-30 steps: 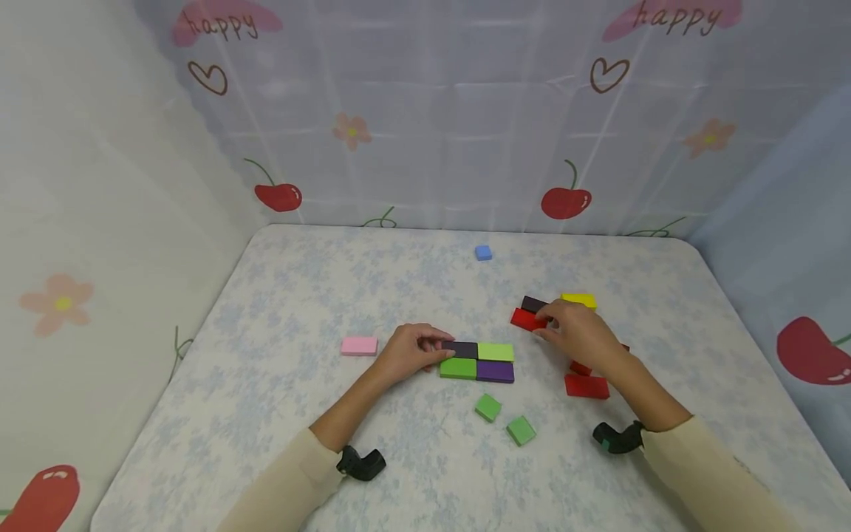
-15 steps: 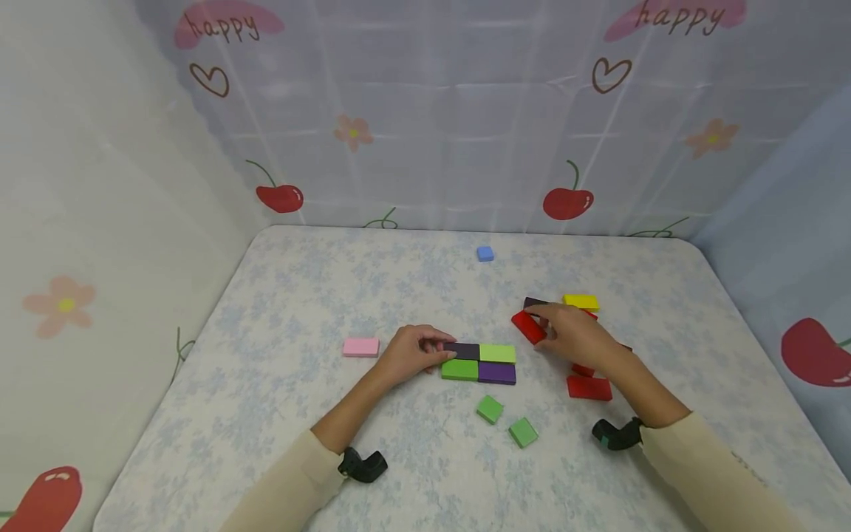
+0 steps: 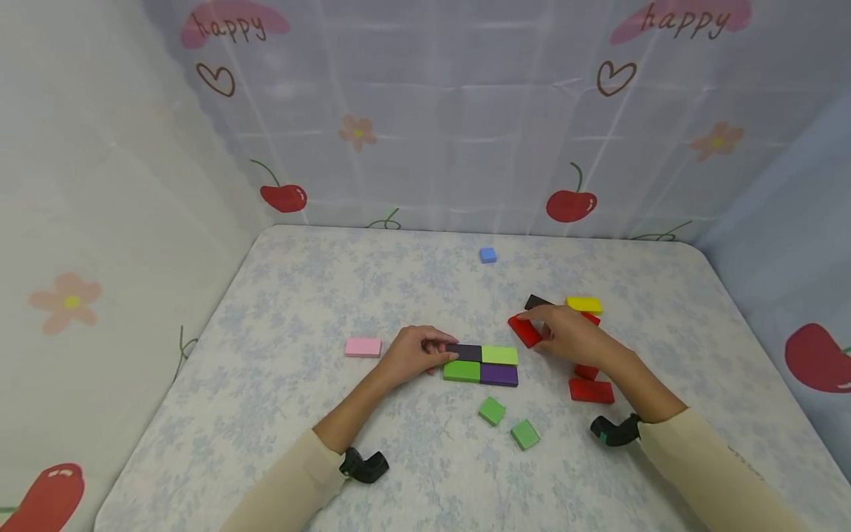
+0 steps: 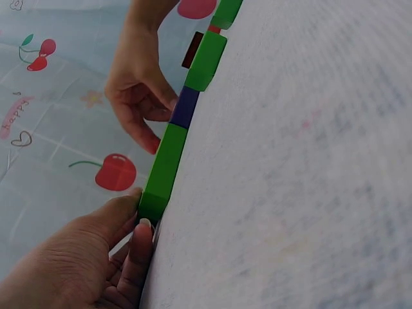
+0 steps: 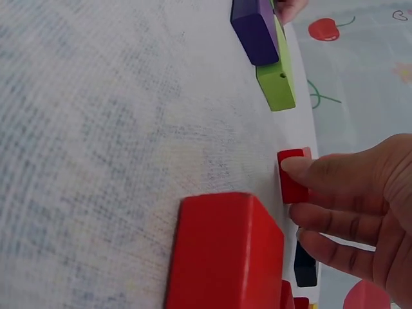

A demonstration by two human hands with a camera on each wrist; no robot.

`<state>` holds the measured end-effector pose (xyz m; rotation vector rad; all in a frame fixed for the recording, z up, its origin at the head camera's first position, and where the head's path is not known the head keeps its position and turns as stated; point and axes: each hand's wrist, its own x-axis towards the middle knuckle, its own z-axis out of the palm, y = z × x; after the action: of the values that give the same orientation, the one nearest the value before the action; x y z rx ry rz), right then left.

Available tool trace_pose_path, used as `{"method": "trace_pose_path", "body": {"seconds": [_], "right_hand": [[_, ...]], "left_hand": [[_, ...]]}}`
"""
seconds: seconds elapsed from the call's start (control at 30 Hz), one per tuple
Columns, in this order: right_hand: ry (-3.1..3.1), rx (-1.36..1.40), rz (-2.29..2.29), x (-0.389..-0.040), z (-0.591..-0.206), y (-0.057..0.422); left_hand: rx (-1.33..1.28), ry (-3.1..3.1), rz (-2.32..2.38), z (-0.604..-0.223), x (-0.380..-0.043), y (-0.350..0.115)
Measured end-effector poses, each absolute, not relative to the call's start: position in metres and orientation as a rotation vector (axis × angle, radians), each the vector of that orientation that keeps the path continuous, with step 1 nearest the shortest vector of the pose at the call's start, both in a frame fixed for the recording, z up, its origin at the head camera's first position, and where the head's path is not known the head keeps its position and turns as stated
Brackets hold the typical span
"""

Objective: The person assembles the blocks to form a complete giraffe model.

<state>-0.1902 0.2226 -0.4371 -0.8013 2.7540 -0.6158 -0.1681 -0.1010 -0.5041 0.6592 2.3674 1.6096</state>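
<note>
My left hand [image 3: 414, 356] has its thumb and forefinger at the left end of a black block [image 3: 465, 353], pinching it. That block forms a two-by-two rectangle with a lime block [image 3: 499, 356], a green block [image 3: 462, 372] and a purple block [image 3: 499, 375]. To the right, my right hand [image 3: 573, 334] pinches a red block [image 3: 524, 332], which lies slanted on the table. In the right wrist view the thumb presses on this red block [image 5: 294, 185], with fingers along its other side. Another black block [image 3: 537, 302] lies just behind it.
A yellow block [image 3: 583, 305] and several red ones, including a red block [image 3: 591, 391], lie around my right hand. Two small green blocks [image 3: 492, 411] sit nearer me. A pink block [image 3: 363, 347] is on the left, a small blue block [image 3: 488, 256] at the back.
My right hand has turned the red block to a slant and shifted it slightly left, away from the black block behind. The left hand stays at the rectangle.
</note>
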Motion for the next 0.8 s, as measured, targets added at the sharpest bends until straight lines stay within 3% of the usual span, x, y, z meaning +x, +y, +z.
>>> {"method": "trace_pose_path", "body": {"seconds": [0.47, 0.8], "right_hand": [[2.707, -0.835, -0.753, -0.197, -0.446, 0.222], [2.821, -0.750, -0.828, -0.177, -0.443, 0.216]], "left_hand": [[0.651, 2.361, 1.594, -0.481, -0.157, -0.098], [0.613, 2.376, 1.605, -0.504, -0.167, -0.100]]}}
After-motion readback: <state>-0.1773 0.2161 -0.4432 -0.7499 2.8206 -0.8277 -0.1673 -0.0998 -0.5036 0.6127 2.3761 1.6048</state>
